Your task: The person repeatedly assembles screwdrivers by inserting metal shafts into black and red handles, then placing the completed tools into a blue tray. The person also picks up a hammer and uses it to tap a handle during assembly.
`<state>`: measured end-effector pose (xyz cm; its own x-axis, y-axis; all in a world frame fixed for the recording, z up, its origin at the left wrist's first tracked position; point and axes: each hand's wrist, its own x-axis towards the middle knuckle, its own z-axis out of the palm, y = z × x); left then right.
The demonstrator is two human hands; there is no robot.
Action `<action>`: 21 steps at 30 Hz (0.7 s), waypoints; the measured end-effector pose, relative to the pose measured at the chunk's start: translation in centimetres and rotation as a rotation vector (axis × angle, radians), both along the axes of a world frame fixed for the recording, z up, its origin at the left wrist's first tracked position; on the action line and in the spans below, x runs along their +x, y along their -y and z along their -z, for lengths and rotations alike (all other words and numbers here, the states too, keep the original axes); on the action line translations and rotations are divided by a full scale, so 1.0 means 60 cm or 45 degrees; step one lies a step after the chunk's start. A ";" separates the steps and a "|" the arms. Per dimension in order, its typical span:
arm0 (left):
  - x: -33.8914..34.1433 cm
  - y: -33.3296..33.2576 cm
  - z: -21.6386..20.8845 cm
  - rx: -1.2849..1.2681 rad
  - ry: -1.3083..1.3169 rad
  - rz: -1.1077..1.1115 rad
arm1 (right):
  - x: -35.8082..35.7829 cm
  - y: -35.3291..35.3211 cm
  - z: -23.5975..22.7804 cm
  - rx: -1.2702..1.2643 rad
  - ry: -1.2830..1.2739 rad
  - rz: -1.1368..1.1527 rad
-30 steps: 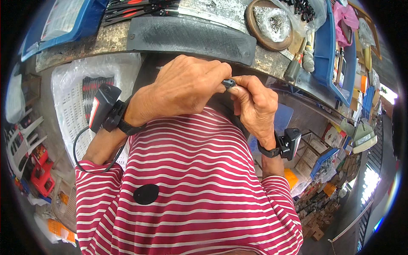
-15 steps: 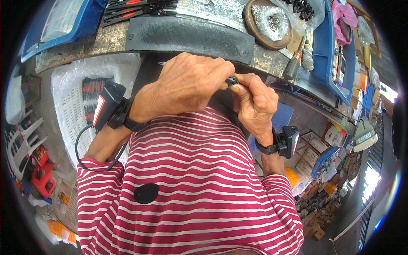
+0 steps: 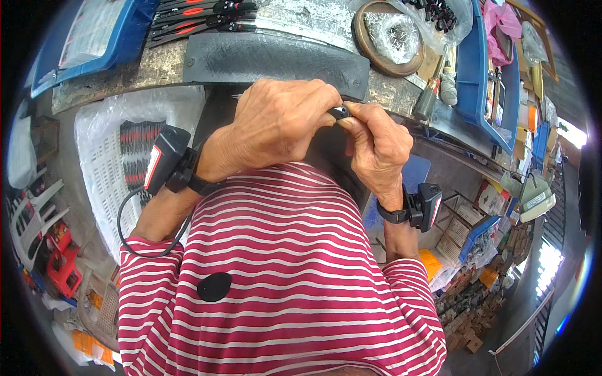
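My left hand (image 3: 276, 122) is closed, palm down, around a slim tool in front of my chest. Only the tool's black rounded end (image 3: 339, 113) shows, between the two hands. A pale metal tip (image 3: 236, 96) juts out beyond the far side of my left hand; whether it belongs to the same tool is hidden. My right hand (image 3: 379, 141) pinches the black end between thumb and forefinger. Just past my hands, a dark, scored block (image 3: 276, 59) runs along the bench's front edge.
Several black-and-red tools (image 3: 207, 15) lie on the bench (image 3: 138, 72). A round wooden dish (image 3: 411, 67) there holds a plastic bag of small metal pins. Blue bins (image 3: 473, 88) flank the bench. A white crate (image 3: 97, 147) with more such tools stands at my left.
Both hands stay together on the tool. Its black end has tilted slightly, and my right fingers have shifted a little on it. The bench view has moved slightly.
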<state>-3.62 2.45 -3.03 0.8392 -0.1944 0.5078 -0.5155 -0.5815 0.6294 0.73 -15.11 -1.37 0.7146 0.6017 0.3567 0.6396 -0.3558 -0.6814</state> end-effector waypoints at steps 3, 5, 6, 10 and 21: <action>0.001 0.002 0.002 0.025 0.027 -0.033 | 0.002 0.001 0.002 -0.006 0.003 -0.020; 0.003 0.002 0.004 0.059 0.055 -0.044 | 0.007 0.003 0.004 0.000 -0.043 -0.038; 0.004 0.001 0.004 0.081 0.071 -0.043 | 0.009 0.004 0.006 -0.004 -0.067 -0.038; 0.008 -0.003 0.006 0.204 0.157 -0.030 | 0.016 0.005 0.016 0.070 -0.120 -0.093; 0.017 0.001 -0.004 0.153 0.090 0.002 | 0.021 0.008 0.005 0.117 -0.308 -0.075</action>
<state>-2.62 2.38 -2.80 0.8019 -0.2586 0.5385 -0.5570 -0.6495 0.5176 2.01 -15.62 -1.67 0.7506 0.6177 0.2346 0.4719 -0.2527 -0.8446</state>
